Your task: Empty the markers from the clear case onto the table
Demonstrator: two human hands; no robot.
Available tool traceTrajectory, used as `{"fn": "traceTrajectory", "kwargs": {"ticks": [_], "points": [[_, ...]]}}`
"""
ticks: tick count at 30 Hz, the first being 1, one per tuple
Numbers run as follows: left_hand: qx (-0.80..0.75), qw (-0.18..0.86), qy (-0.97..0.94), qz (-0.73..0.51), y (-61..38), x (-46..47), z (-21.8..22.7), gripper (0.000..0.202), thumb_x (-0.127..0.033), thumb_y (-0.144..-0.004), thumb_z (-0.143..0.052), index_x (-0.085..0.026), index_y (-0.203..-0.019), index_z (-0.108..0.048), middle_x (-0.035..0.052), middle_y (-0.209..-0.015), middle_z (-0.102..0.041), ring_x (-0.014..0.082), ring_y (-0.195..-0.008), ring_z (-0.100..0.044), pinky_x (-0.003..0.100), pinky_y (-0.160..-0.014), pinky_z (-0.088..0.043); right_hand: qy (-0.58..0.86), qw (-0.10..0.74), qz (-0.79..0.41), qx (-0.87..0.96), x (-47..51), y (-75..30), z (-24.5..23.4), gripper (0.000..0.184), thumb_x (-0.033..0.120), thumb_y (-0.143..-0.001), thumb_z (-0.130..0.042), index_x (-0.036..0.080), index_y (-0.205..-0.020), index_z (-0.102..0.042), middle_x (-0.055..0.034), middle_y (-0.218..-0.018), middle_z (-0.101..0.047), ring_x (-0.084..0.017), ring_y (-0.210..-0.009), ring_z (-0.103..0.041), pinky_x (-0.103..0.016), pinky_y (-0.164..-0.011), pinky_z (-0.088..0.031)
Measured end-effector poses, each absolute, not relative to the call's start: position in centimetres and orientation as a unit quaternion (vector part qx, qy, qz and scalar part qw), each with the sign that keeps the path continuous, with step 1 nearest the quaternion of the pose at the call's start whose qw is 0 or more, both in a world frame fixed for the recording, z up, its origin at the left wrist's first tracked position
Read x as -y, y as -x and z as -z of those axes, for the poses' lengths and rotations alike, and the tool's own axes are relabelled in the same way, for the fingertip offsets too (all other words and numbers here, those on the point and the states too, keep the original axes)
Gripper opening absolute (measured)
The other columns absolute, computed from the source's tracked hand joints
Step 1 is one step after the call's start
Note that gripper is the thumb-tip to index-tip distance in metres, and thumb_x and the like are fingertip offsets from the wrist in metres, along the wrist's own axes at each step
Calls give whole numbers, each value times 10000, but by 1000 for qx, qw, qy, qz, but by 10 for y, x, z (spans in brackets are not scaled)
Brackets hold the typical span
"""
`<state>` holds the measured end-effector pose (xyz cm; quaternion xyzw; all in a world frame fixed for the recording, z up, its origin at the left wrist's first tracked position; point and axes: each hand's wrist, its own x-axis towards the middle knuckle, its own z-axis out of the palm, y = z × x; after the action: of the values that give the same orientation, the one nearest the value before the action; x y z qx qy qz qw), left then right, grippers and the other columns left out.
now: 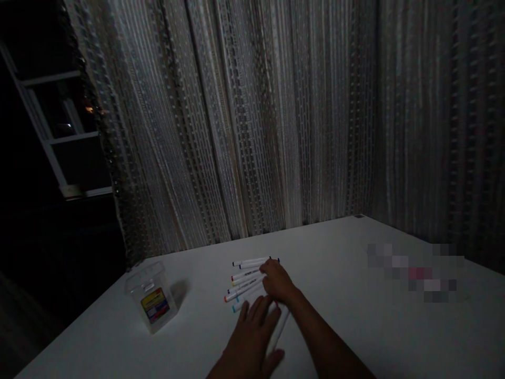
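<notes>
Several white markers [248,283] with coloured ends lie side by side on the white table. The ends I can see are dark blue, red, yellow, orange and light blue. My right hand [278,281] rests over their right-hand parts, its fingers curled down onto them and partly hidden. Nearer to me, my left hand [252,331] is open, fingers and thumb spread, reaching the lowest marker in the row. Another white marker [281,327] lies at a slant beside my left thumb and forefinger, below my right wrist.
A clear plastic container [158,284] with a yellow, blue and red label stands tilted in view at the left. The white table [327,252] meets a patterned curtain [256,131] behind. A blurred-out patch covers something at the right. A dark window [74,137] is far left.
</notes>
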<state>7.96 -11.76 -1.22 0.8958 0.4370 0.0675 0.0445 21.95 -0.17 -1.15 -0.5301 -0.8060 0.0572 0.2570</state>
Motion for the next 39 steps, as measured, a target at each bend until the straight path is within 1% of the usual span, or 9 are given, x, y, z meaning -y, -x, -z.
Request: {"fn": "traceTrajectory", "kwargs": {"ticks": [5,10,13,17,23,26,32,36,39], "points": [[-468,19,-880,-73,-35,98,13,522,-364,-885,-450,-311,-1391,-335,95,-1487,-285,294,-1365,-238,574,-1088,-199,516,273,-50,810,-7,-214,10,377,156,-834,-424,109,-1177,-572,-129,-1199,-550,-219,-1158,-427,-311,-1007,-282],[-471,0,-877,-94,-10,75,21,488,-392,-899,-429,-295,-1374,-373,116,-1468,-320,299,-1342,-290,550,-1059,-282,540,188,-33,820,-26,-207,6,435,358,-908,-406,145,-1278,-489,-147,-1338,-448,-291,-1253,-336,-458,-1023,-230],[-475,6,-875,-94,1,58,22,504,-449,-881,-448,-298,-1359,-398,120,-1459,-336,313,-1335,-297,553,-1040,-303,549,150,-25,822,-32,-208,4,446,417,-929,-366,141,-1245,-516,-155,-1294,-485,-293,-1196,-406,-444,-977,-292],[-500,29,-860,-100,19,37,20,533,-457,-841,-504,-274,-1338,-439,130,-1440,-368,318,-1327,-310,545,-1044,-293,588,138,-10,797,-18,-209,3,422,405,-943,-328,130,-1133,-586,-169,-1173,-559,-271,-1077,-501,-372,-865,-388],[-605,42,-771,-194,20,29,22,453,-243,-856,-387,-153,-1282,-513,126,-1388,-448,228,-1308,-362,398,-1078,-299,619,140,14,773,22,-202,-2,411,401,-918,-381,103,-1056,-628,-191,-1032,-612,-302,-1008,-544,-382,-800,-429],[-628,51,-743,-227,-5,46,25,470,-297,-871,-347,-130,-1276,-518,123,-1399,-435,216,-1311,-360,372,-1092,-279,629,133,1,766,33,-199,-6,435,449,-891,-425,99,-1042,-636,-198,-1007,-618,-319,-977,-558,-413,-820,-424],[-604,89,-772,-176,-42,80,27,602,-516,-862,-344,-193,-1368,-402,85,-1475,-313,283,-1368,-233,523,-1097,-192,574,154,-26,804,26,-199,1,524,416,-910,-400,110,-1334,-436,-214,-1352,-409,-347,-1230,-384,-448,-960,-348],[-613,69,-759,-209,-31,62,22,582,-420,-866,-346,-116,-1359,-397,131,-1414,-412,250,-1323,-337,416,-1090,-259,559,120,-52,819,33,-196,11,519,334,-931,-349,117,-1403,-339,-178,-1441,-294,-339,-1313,-266,-468,-1054,-238],[-587,62,-766,-256,-19,42,18,505,-369,-865,-342,-138,-1297,-468,106,-1340,-506,210,-1247,-442,349,-1060,-314,571,108,-51,813,47,-195,10,538,296,-916,-362,101,-1414,-311,-186,-1434,-304,-334,-1300,-298,-467,-1032,-280]]}}
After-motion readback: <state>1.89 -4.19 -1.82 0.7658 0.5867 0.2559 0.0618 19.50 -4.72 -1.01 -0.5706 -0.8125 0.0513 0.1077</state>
